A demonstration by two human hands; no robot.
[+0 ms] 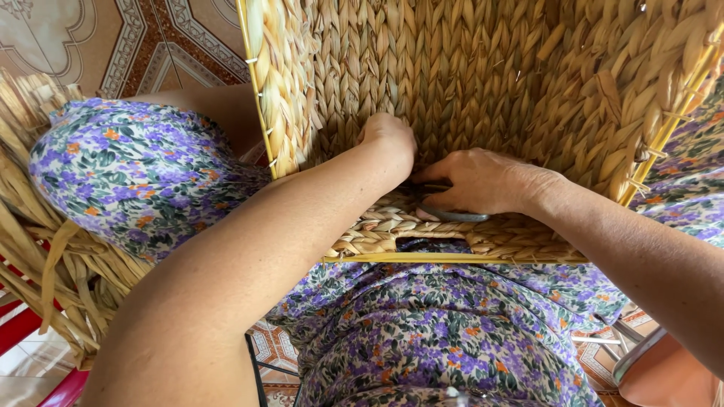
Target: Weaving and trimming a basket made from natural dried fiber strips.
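Big woven basket (483, 83) fills the view, braided straw-coloured strands on a yellow frame, resting on the person's lap with its open side toward the camera. Both hands are deep inside it. Beyond the fingers rises the plaited back wall; beneath them lies the near wall, with a handle slot cut through just below the right hand's fingers.

Floral purple dress (422, 332) spreads under the basket and across the knee to the left of the fingers. Further left, a loose bundle of dried fibre (45, 256) lies heaped, well apart from both hands, with patterned floor tiles (128, 38) above it.

Left hand (388, 139) is curled into a fist against the weave, fingers folded in and hidden from view — whether they pinch a strand, I cannot tell. Right hand (483, 181) lies flat beside it, fingers pressed together and pointing left, resting on a small grey tool (452, 215) whose curved edge peeks out under the palm.
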